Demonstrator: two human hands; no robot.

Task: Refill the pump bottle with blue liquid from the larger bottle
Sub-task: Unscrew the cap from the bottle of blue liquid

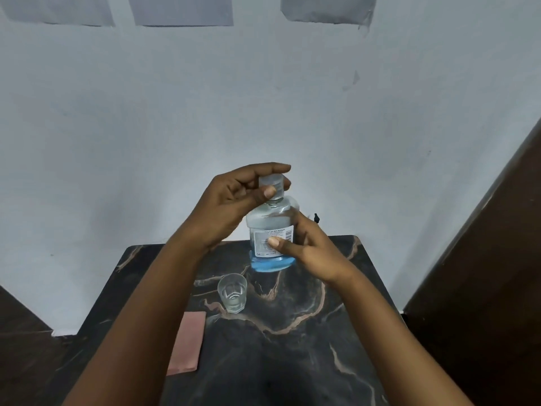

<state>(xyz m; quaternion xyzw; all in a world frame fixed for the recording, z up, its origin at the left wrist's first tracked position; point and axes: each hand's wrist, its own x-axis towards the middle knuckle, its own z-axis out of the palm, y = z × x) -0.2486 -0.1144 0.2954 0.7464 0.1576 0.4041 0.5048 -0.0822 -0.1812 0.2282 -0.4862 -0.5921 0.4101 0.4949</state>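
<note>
A clear larger bottle (265, 222) with a white label and a little blue liquid at its bottom is held upright above the far part of the dark marble table (292, 347). My right hand (307, 250) grips its body from the right, thumb on the label. My left hand (231, 200) pinches the clear cap (272, 184) at its top with thumb and fingers. A small black pump tip (316, 217) shows just behind my right hand; the rest of that bottle is hidden.
A small clear glass (232, 293) stands on the table in front of the bottle. A pink cloth (187, 342) lies at the table's left edge. A pale wall stands behind, a dark wooden panel (483, 273) to the right.
</note>
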